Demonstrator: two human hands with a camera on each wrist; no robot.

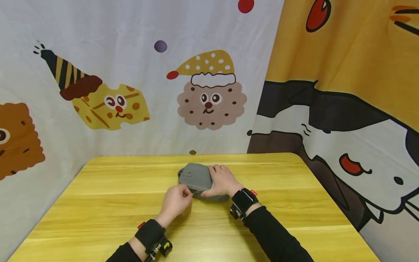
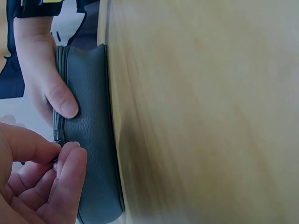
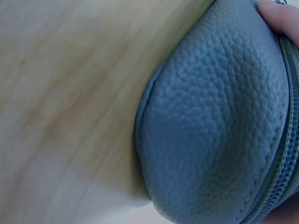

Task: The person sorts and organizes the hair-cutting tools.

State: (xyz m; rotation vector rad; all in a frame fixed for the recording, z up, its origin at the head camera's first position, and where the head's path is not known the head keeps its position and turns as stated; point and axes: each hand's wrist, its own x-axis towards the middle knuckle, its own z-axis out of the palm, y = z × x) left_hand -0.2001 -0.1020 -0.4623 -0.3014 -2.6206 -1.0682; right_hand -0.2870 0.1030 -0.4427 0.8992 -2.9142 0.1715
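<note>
A grey leather-look zip pouch [image 1: 196,176] lies on the table, with a snap tab on its top near the left end. My left hand [image 1: 175,202] is at the pouch's near side. In the left wrist view its thumb and fingers pinch the zipper pull just below the zipper slider [image 2: 59,135]; the pull itself is mostly hidden. My right hand [image 1: 224,181] grips the right part of the pouch, its thumb on the near side close to the zipper. The right wrist view shows the pebbled end of the pouch and the closed teeth of the zipper [image 3: 285,163].
The pouch rests on a yellow wood-grain table [image 1: 114,203], toward its far edge. Behind the table hangs a white curtain [image 1: 131,29] with cartoon prints, and a yellow and dark cartoon curtain [image 1: 294,54] hangs on the right.
</note>
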